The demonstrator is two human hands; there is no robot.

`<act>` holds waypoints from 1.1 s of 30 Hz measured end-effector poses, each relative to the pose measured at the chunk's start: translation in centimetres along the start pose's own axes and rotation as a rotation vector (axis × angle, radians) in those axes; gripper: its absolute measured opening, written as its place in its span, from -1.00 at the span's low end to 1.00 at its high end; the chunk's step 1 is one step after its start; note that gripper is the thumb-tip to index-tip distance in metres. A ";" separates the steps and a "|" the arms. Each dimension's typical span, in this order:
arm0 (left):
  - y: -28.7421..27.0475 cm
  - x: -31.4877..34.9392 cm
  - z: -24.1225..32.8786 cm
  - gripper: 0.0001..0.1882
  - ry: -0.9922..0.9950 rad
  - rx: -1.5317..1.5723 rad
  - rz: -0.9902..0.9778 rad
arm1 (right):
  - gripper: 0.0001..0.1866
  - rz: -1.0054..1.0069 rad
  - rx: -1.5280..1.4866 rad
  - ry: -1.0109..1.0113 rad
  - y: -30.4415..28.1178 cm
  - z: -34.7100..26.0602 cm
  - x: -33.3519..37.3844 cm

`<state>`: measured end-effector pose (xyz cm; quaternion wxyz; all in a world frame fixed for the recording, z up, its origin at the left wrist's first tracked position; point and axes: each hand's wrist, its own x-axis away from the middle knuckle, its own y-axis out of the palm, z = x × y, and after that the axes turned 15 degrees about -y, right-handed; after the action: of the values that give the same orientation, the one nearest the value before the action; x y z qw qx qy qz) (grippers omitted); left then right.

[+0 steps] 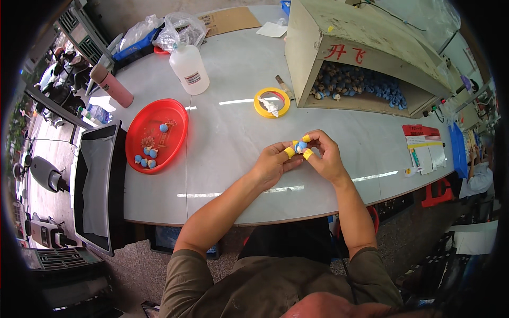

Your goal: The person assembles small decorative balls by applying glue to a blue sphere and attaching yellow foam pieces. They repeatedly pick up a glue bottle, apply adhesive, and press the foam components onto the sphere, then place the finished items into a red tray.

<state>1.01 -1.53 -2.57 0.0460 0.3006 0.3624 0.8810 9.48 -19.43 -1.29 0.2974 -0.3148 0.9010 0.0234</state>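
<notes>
Left hand (272, 163) and right hand (328, 160) pinch one small blue-topped piece (301, 146) between fingertips over the counter (228, 138), likely for fine control. Yellow finger wraps (308, 153) probably add grip. Red tray (173, 139), at left, corrals similar pieces (153, 153).

Over a grey table (222, 138), the left hand (271, 162) and right hand (327, 159), with yellow wraps (289, 152) on their fingertips, hold a small blue-topped figurine (301, 146) between them, right of a red plastic tray (177, 119) containing similar figurines (144, 162).
</notes>
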 end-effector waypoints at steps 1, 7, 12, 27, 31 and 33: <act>0.1 0.0 0.1 -0.70 -0.006 -0.003 -0.019 | -0.72 -0.005 -0.002 -0.001 -0.1 -0.2 -0.1; 0.0 0.4 0.5 -0.71 -0.006 0.005 -0.088 | -0.71 -0.044 0.019 -0.018 -0.8 -0.1 -0.2; -0.2 0.1 0.4 -0.71 0.000 -0.007 -0.091 | -0.72 -0.045 0.054 -0.035 -0.9 -0.2 -0.3; 0.5 -0.1 -0.1 -0.71 0.119 -0.005 0.013 | -0.70 -0.045 0.209 -0.098 -0.4 -0.5 -0.3; 0.5 -0.2 -0.2 -0.72 0.133 -0.028 0.031 | -0.72 -0.048 0.174 -0.062 -0.5 -0.5 -0.3; 0.2 -0.3 -0.2 -0.73 0.125 -0.028 0.025 | -0.74 -0.050 0.184 -0.062 -0.5 -0.6 -0.4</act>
<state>1.12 -1.90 -2.71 0.0163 0.2491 0.3485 0.9035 9.71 -19.81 -0.51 0.3533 -0.3077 0.8816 -0.0569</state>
